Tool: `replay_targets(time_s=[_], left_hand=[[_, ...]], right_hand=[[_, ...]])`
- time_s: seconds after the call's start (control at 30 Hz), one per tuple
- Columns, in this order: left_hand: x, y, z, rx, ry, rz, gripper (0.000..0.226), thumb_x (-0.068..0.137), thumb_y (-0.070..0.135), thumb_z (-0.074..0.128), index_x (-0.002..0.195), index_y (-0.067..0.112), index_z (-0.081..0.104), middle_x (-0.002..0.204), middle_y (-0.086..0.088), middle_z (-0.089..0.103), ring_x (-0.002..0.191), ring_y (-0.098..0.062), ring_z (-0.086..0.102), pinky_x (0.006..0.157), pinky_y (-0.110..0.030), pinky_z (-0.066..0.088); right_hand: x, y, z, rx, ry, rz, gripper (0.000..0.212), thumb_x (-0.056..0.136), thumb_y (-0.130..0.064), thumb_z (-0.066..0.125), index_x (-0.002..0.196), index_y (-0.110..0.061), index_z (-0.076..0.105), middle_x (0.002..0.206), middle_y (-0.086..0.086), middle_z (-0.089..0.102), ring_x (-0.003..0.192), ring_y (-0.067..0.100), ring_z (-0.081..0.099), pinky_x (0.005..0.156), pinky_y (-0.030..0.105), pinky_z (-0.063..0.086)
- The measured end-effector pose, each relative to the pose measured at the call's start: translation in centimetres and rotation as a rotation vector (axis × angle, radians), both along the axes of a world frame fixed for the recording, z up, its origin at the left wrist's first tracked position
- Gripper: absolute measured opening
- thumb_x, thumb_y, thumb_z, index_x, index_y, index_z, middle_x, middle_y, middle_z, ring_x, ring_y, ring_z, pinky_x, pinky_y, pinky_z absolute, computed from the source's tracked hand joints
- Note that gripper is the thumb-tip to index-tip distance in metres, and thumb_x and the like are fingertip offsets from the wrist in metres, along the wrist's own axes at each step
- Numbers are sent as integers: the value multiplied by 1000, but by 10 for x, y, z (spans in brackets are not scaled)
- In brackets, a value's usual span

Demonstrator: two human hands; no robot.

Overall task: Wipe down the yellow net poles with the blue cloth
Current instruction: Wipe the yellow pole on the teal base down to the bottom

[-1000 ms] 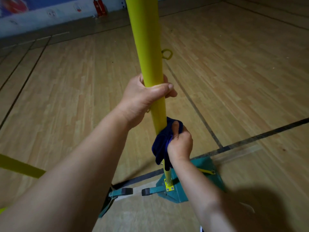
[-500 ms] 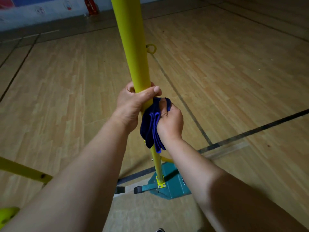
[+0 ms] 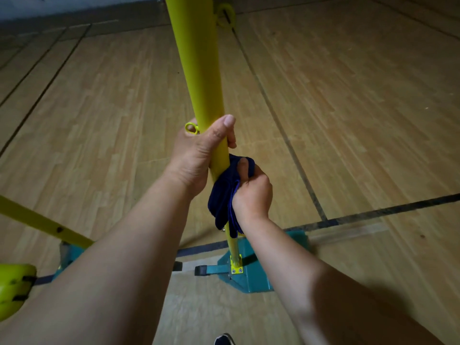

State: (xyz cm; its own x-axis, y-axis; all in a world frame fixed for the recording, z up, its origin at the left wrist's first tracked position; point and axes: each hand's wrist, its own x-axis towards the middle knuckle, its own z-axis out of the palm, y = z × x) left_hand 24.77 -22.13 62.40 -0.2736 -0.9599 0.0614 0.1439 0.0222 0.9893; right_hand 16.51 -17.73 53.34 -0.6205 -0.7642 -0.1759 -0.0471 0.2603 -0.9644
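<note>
Your left hand (image 3: 199,155) is wrapped around the yellow net pole (image 3: 196,66), thumb laid across its near face, steadying it. Directly below on the pole, your right hand (image 3: 251,190) clasps the blue cloth (image 3: 224,195) around the shaft, thumb pressing the cloth's upper edge; folds of cloth hang loose beneath the fist. The two hands sit almost touching, left above right.

The pole's long axis runs from the teal base (image 3: 249,275) on the wooden floor (image 3: 348,120) up past both hands and out of the top of the view, leaning slightly left as seen here. A small yellow ring (image 3: 191,127) projects from the pole just behind the left hand; a larger ring (image 3: 226,14) sits higher up. A second yellow pole (image 3: 37,220) lies slanted to the left of the base.

The deciding relation: the cloth can travel only along this axis. Upward it is blocked by your left hand; downward, bare shaft runs to the base. So the free stroke is probably down, unless the left hand shifts higher.
</note>
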Motion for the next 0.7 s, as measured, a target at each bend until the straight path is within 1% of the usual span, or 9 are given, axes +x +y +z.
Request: replay_targets(time_s=[0.07, 0.17, 0.23, 0.37, 0.43, 0.53, 0.6, 0.63, 0.7], left_hand=[[-3, 3, -3, -20, -2, 65, 26, 62, 40, 85, 67, 21, 69, 64, -1, 63, 64, -17, 59, 69, -34, 49], [-9, 6, -7, -61, -7, 169, 15, 56, 27, 76, 66, 20, 67, 66, -4, 61, 62, -20, 56, 67, -35, 48], [-11, 9, -7, -89, -15, 191, 10, 55, 26, 73, 61, 25, 66, 68, -6, 59, 66, -24, 55, 71, -41, 46], [-12, 10, -7, -97, -35, 175, 18, 56, 17, 74, 70, 17, 64, 73, -8, 57, 66, -22, 56, 70, -39, 46], [-12, 9, -8, -85, -21, 160, 20, 61, 7, 71, 78, 10, 61, 78, -7, 58, 66, -16, 61, 71, -35, 48], [-11, 8, -6, -86, 0, 142, 22, 65, 5, 68, 85, 8, 60, 80, -7, 63, 73, -13, 66, 71, -29, 50], [-11, 9, -6, -75, 0, 119, 24, 70, 8, 74, 91, 8, 63, 92, -16, 69, 86, -16, 67, 75, -29, 51], [-10, 11, -5, -63, 12, 106, 26, 73, 8, 79, 96, 6, 66, 100, -19, 69, 91, -18, 67, 80, -32, 53], [-10, 13, -6, -29, 79, 66, 34, 75, 12, 85, 105, 3, 71, 99, -15, 71, 90, -18, 70, 85, -34, 58]], right_hand=[[-1, 3, -8, 14, -11, 13, 38, 105, -48, 46, 77, -30, 64, 74, -1, 69, 76, 24, 67, 69, 37, 52], [-1, 8, -18, 12, -68, 18, 45, 104, -46, 48, 64, -48, 67, 64, -10, 66, 68, 13, 63, 61, 29, 45], [-1, 9, -22, 15, -51, 30, 48, 104, -47, 47, 60, -42, 64, 60, -11, 63, 64, 10, 60, 59, 28, 41], [-3, 8, -25, 20, -55, 40, 45, 104, -47, 47, 61, -39, 61, 62, -9, 64, 66, 14, 62, 60, 28, 42], [-6, 8, -21, 20, 7, 67, 41, 104, -47, 47, 65, -38, 58, 66, -9, 64, 68, 16, 63, 62, 30, 43], [-10, 3, -5, -4, 65, 89, 37, 104, -48, 48, 71, -32, 56, 70, -9, 63, 69, 16, 61, 65, 30, 41], [-13, -1, 12, -45, 109, 97, 40, 104, -49, 47, 70, -28, 54, 65, -11, 59, 61, 9, 56, 57, 26, 36], [-13, -3, 22, -72, 135, 92, 42, 104, -49, 47, 69, -27, 53, 62, -11, 57, 57, 5, 52, 53, 25, 33], [-14, -8, 39, -128, 152, 79, 43, 104, -51, 46, 71, -25, 55, 60, -9, 56, 55, 5, 51, 49, 24, 30]])
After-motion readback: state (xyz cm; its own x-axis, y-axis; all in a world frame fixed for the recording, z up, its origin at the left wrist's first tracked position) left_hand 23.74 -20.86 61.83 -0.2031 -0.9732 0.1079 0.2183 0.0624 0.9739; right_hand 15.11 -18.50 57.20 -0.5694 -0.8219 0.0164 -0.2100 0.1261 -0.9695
